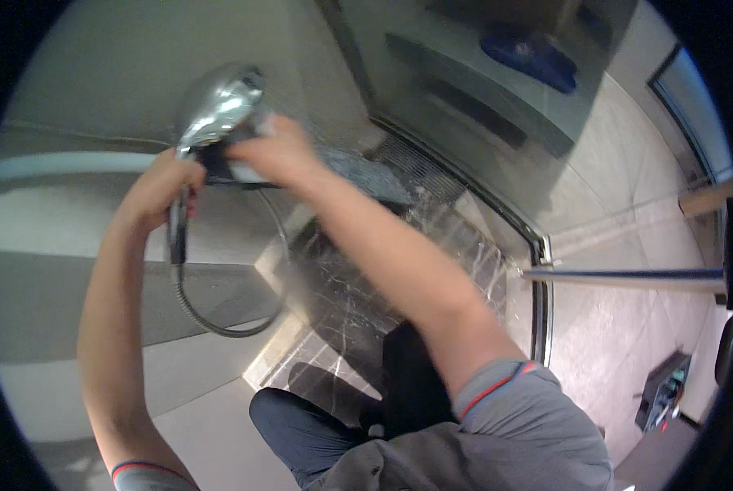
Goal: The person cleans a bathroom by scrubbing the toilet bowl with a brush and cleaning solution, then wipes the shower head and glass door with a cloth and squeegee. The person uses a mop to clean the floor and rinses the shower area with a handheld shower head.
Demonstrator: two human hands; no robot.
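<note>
My left hand [164,190] grips the handle of a chrome hand shower [219,107] and holds it up at the shower wall. From the handle's lower end a flexible metal hose [228,333] hangs and loops to the right. My right hand [280,153] is at the spray face of the shower head, its fingers around a whitish wad [246,173], perhaps a cloth. Motion blurs this hand, and the wad is partly hidden by the fingers. The spray face is turned towards my right hand and mostly covered.
Dark veined marble [354,294] covers the shower floor. A drain grate [418,162] lies along the black-framed glass panel [464,98]. A dark open caddy [664,393] stands outside at the right. A pale ledge [71,164] runs along the left wall.
</note>
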